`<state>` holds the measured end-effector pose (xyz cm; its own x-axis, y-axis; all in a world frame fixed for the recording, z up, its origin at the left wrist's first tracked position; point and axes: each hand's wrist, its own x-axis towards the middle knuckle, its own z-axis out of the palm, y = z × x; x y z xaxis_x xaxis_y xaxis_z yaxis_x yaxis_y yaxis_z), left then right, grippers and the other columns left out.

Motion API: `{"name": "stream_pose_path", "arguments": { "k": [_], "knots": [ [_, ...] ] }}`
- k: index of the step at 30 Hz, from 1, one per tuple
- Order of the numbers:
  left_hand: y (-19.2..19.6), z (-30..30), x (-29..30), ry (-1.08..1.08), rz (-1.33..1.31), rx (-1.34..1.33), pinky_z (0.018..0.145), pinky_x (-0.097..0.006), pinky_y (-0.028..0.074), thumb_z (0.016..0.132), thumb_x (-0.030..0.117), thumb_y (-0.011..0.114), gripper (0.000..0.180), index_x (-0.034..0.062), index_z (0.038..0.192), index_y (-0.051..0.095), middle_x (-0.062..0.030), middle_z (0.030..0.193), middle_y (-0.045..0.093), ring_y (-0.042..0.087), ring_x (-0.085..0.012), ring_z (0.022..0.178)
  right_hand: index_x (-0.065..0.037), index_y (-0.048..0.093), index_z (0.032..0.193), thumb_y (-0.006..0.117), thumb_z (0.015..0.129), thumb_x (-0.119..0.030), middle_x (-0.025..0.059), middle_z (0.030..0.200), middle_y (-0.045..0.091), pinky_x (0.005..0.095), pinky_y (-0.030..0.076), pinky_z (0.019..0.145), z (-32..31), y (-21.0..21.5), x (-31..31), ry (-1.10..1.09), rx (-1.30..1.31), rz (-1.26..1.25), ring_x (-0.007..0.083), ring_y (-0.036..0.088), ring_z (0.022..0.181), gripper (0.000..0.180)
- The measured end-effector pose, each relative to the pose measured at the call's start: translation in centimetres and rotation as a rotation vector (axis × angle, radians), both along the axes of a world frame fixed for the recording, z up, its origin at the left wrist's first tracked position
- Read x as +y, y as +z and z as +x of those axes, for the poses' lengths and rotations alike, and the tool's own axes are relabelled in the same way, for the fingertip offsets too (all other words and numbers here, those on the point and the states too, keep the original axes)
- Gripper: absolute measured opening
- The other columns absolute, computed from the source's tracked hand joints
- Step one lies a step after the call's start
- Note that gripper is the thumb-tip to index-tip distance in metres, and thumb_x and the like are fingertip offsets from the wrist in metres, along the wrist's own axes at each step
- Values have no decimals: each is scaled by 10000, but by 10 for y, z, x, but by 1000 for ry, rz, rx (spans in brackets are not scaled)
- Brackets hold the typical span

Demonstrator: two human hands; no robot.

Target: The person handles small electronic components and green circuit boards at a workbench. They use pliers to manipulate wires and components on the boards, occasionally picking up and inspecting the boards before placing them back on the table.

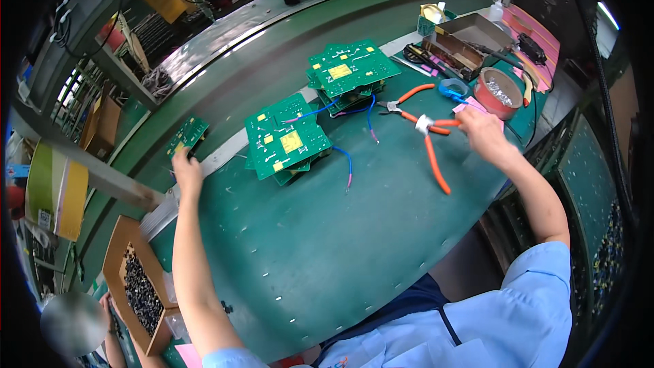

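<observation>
Two-handed work at a green tabletop (306, 266), seen from above the worker. The left hand (188, 172) reaches out past the metal rail (225, 155), its fingertips at the near edge of a single circuit board (193, 133) over the green lane beyond; I cannot tell whether they pinch it. The right hand (482, 133) is closed on the end of one orange handle of the open pliers (437, 163), whose other handle points back toward the worker.

Just beyond lie the orange-handled cutters (414, 93), handles spread and partly overlapped by the pliers. Centre: a front stack of circuit boards (291, 140) and, behind it to the right, a rear stack (354, 67); blue wires (349, 160) with pinkish ends trail from both. Upper right: a blue tape roll (454, 88), a round reddish container (496, 94) of shiny bits and an open box (470, 44). Lower left: a cardboard box (124, 249) of small dark components, with a co-worker's hand (107, 302) beside it.
</observation>
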<state>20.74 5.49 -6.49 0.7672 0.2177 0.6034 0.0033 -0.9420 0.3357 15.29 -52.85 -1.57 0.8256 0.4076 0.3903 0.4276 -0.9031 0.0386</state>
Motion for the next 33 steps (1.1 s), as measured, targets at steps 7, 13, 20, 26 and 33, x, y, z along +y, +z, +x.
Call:
{"name": "stream_pose_path", "arguments": {
  "k": [7, 13, 20, 26, 33],
  "knots": [
    [-18, 50, 89, 638, -583, 176, 802, -381, 397, 661, 225, 553, 386, -75, 902, 547, -248, 953, 539, 523, -351, 907, -43, 498, 806, 456, 745, -93, 131, 809, 506, 407, 413, 580, 68, -12, -34, -229, -31, -89, 305, 532, 710, 89],
    [-25, 60, 118, 580, -805, 326, 729, -327, 427, 638, 250, 636, 358, -38, 846, 596, -165, 929, 582, 569, -236, 862, -39, 487, 795, 498, 735, -86, 130, 784, 499, 420, 406, 589, 83, -22, -36, -239, -60, -4, 334, 524, 694, 76],
    [-2, 66, 64, 322, -1269, 113, 518, -352, 443, 711, 71, 560, 146, -21, 823, 541, -103, 789, 549, 545, -209, 656, -9, 495, 852, 514, 724, -22, 128, 840, 496, 368, 410, 618, 49, 8, -8, -187, -95, 234, 316, 519, 731, 130],
    [7, 72, 25, -48, -1574, -9, 516, -395, 502, 748, -13, 440, 151, -15, 891, 486, -123, 814, 523, 543, -224, 642, -22, 535, 820, 552, 689, -16, 132, 755, 529, 330, 433, 562, 11, 28, 27, 76, -44, 312, 287, 543, 655, 133],
    [66, 29, 52, -92, -1370, -127, 555, -322, 485, 771, 57, 471, 147, -28, 885, 504, -99, 826, 564, 557, -191, 686, -32, 524, 761, 561, 683, -93, 95, 675, 505, 361, 412, 566, -7, 12, 20, 135, -28, 195, 265, 519, 639, 106]
  ]
}}
